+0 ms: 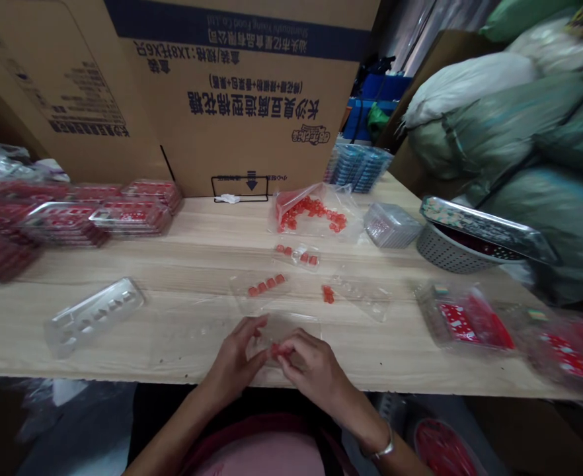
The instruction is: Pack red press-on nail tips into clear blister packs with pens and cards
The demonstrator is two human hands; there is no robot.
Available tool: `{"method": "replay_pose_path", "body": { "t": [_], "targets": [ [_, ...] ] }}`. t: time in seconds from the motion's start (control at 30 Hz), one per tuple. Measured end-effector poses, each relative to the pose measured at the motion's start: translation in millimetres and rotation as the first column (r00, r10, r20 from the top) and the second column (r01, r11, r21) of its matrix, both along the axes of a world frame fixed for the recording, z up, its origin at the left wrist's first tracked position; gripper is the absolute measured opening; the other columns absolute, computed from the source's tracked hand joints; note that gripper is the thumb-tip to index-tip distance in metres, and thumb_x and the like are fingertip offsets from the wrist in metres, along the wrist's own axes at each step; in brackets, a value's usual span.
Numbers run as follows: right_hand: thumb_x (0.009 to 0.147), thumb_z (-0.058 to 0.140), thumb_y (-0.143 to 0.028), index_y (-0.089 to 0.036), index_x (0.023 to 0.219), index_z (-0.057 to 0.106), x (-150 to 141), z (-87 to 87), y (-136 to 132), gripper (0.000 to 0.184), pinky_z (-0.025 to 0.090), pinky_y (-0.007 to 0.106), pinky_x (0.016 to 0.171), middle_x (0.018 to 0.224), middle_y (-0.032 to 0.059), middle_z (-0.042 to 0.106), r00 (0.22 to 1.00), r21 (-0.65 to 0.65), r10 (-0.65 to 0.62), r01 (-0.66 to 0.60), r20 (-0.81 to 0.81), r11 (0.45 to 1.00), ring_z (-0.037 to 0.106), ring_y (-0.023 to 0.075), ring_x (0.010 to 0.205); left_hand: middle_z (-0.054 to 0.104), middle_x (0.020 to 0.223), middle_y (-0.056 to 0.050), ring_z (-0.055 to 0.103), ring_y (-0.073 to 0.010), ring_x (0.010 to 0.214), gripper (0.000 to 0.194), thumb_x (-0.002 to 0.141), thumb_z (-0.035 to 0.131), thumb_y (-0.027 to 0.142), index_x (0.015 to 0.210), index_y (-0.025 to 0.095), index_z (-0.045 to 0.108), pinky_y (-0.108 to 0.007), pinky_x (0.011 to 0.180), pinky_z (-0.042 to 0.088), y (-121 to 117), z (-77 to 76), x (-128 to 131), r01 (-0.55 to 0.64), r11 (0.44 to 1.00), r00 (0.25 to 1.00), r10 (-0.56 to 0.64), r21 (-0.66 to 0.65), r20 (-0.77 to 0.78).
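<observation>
My left hand [236, 360] and my right hand [309, 367] meet at the near edge of the wooden table [182, 251]. My right fingers pinch a small red piece [275, 349]. My left fingers curl against a clear plastic tray [276, 327] lying under both hands. Just beyond it a second clear tray holds a row of red pieces [266, 284]. A further clear strip with red pieces [297, 256] lies behind that. A loose red piece [328, 295] rests to the right. A clear bag of red pieces [314, 211] sits further back.
Stacks of filled red trays [73, 215] sit at the left. An empty clear tray [93, 314] lies front left. A big cardboard box [232, 92] stands behind. At the right are a grey basket [450, 248], red packets [474, 324] and large sacks [519, 132].
</observation>
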State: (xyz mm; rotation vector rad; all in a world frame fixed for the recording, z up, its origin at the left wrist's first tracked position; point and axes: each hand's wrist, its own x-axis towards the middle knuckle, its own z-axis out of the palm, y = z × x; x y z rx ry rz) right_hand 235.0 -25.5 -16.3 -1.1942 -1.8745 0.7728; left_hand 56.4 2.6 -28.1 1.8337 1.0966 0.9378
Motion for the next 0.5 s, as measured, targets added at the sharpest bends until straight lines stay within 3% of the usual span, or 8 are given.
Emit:
{"method": "replay_pose_path", "body": {
  "t": [0.1,0.17,0.3,0.5],
  "targets": [
    [0.086,0.049,-0.011,-0.019,0.082,0.06,5.7,1.3,13.9,0.014,0.046,0.028,0.065,0.079,0.004,0.061,0.948,0.132,0.067,-0.113,0.311,0.985,0.056,0.0163,0.072,0.065,0.09,-0.006,0.06,-0.0186,0.082,0.017,0.082,0.053,0.018,0.095,0.019,0.064,-0.033,0.074,0.05,7.3,-15.3,0.0,0.05,0.996,0.989,-0.04,0.068,-0.141],
    [0.088,0.048,-0.012,-0.019,0.08,0.06,7.8,1.2,20.2,0.016,0.045,0.029,0.063,0.077,0.0043,0.06,0.904,0.149,0.071,-0.146,0.422,0.978,0.054,0.0171,0.07,0.066,0.088,-0.007,0.059,-0.0207,0.085,0.019,0.082,0.049,0.012,0.091,0.019,0.065,-0.036,0.077,0.051,6.9,-23.3,1.5,0.055,0.986,0.976,-0.02,0.155,-0.219],
    [0.089,0.05,-0.013,-0.02,0.08,0.061,13.1,1.1,26.9,0.016,0.044,0.028,0.063,0.075,0.0032,0.059,0.909,0.095,0.115,-0.166,0.401,0.981,0.055,0.0168,0.07,0.066,0.087,-0.006,0.058,-0.0212,0.084,0.02,0.083,0.048,0.009,0.091,0.02,0.064,-0.037,0.077,0.051,3.8,-28.8,4.1,0.063,0.966,0.962,0.008,0.252,-0.273],
    [0.084,0.06,-0.011,-0.019,0.083,0.065,15.3,-3.9,37.1,0.009,0.045,0.025,0.066,0.079,0.0016,0.063,0.928,-0.058,0.242,-0.236,0.284,0.97,0.059,0.0147,0.073,0.064,0.082,-0.005,0.058,-0.0193,0.079,0.015,0.088,0.05,0.015,0.084,0.019,0.064,-0.032,0.073,0.05,4.7,-27.1,5.9,0.079,0.966,0.965,-0.013,0.245,-0.261]
  ]
}}
